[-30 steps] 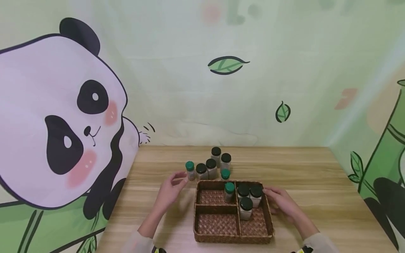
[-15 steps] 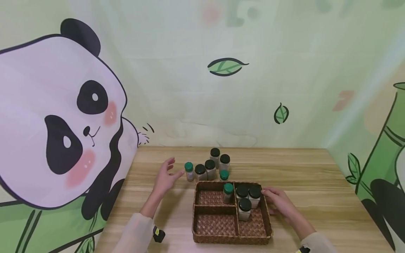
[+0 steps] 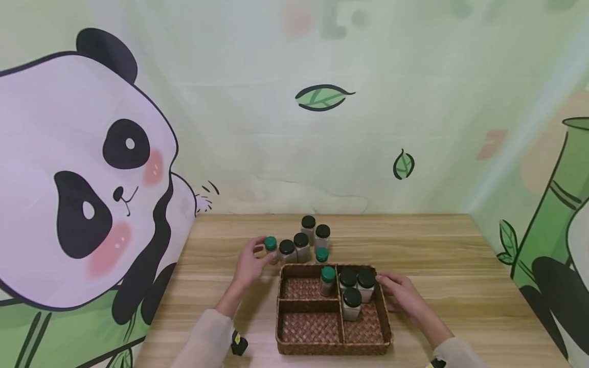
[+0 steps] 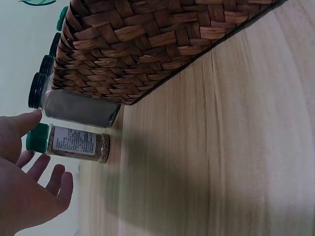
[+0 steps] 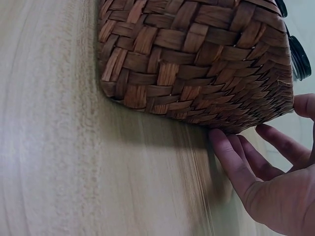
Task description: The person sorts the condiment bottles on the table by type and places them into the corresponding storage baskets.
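A wood-grain table (image 3: 442,276) carries the containers, and the biggest of these is a woven brown tray (image 3: 333,349) split into three compartments: two on the left, one behind the other, and a long one on the right. The right hand (image 3: 402,294) has its fingers parted, touching the outside of the tray's right wall, with one digit up by the rim. The left hand (image 3: 250,268) is beside the tray's far-left corner, thumb and fingers spread around a green cap; whether they touch it I cannot tell. Next in size, three black-lidded jars (image 3: 352,307) stand upright in the long right compartment, bunched toward its far end. Four other jars (image 3: 301,249), also black-lidded, stand on the table behind the tray, the leftmost showing a greyish filling. Smallest are the green-capped bottles: a slim bottle (image 3: 327,286) stands in the far-left compartment by the divider, and a second bottle (image 3: 321,254) just behind the tray, its lower part hidden. The labelled bottle (image 4: 74,142) within the left hand's spread stands upright on the table, just beside the leftmost jar, with speckled brownish grains inside.
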A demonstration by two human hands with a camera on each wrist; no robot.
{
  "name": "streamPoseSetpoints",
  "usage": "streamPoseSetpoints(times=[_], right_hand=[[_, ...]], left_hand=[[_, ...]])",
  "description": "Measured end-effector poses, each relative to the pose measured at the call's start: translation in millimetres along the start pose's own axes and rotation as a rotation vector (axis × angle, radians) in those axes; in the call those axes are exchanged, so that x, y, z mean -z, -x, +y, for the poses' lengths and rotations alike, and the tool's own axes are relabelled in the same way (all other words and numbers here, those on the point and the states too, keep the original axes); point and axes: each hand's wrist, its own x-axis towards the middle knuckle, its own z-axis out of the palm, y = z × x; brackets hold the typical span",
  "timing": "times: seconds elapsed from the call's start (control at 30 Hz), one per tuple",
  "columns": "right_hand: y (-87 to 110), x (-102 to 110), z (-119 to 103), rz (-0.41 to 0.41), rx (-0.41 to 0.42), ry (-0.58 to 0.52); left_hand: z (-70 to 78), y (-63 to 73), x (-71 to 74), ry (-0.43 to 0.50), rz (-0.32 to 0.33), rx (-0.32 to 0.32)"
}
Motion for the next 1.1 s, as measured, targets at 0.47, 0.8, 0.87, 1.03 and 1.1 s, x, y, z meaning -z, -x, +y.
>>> streamPoseSetpoints(times=[0.47, 0.8, 0.87, 1.03, 1.1], right_hand=[[1.1, -1, 4, 0.025, -0.006, -0.007], [1.4, 2, 6, 0.039, 0.005, -0.005], [1.2, 3, 7, 0.045, 0.006, -0.002], [0.7, 1, 8, 0.047, 0.002, -0.006], [0.8, -1, 8, 0.045, 0.001, -0.01]], left_hand=[[9.3, -4.7, 5.6, -0.013, 0.118, -0.062], [72.7, 7.8, 26.2, -0.016, 0.075, -0.262], [86.6, 13.8, 24.9, -0.037, -0.001, -0.33], [103.1, 31.8, 17.5, -0.153, -0.23, -0.484], [103.6, 37.6, 14.8, -0.219, -0.288, -0.521]])
